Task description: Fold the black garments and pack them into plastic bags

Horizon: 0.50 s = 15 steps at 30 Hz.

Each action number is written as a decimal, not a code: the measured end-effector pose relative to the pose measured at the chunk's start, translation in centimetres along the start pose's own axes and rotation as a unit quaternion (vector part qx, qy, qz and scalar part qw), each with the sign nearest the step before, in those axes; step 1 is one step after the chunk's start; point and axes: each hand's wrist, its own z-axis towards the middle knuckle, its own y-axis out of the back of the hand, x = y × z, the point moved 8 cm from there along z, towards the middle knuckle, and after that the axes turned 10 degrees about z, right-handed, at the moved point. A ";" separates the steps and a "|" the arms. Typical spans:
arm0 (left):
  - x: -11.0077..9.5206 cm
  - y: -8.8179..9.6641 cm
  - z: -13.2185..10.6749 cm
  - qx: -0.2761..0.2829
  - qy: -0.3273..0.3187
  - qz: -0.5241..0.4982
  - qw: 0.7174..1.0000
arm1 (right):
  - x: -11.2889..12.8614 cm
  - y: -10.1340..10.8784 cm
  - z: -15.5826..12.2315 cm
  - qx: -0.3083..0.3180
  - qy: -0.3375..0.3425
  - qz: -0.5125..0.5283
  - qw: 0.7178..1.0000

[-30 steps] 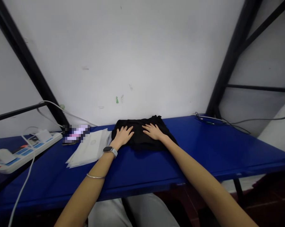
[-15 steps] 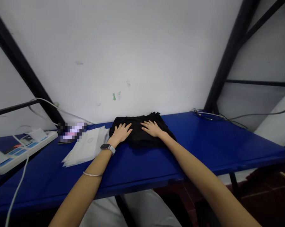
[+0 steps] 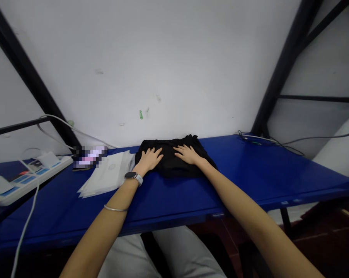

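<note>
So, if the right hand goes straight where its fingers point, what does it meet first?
Probably the left hand, across the black cloth; depth is unclear, so it may pass behind.

Head view tipped lower, black cloth [image 3: 176,164] sitting higher in frame

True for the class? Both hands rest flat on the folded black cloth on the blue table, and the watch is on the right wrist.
No: the head view shows the watch on the left wrist, not the right; the rest stands.
</note>
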 end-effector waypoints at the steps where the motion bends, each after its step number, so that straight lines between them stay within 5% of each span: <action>1: 0.0 0.0 0.0 0.000 0.000 0.001 1.000 | 0.0 0.0 0.0 -0.001 0.000 0.000 1.000; 15: -0.2 0.2 -0.4 -0.001 -0.005 -0.008 1.000 | 0.3 -0.1 -0.4 0.000 0.003 -0.016 1.000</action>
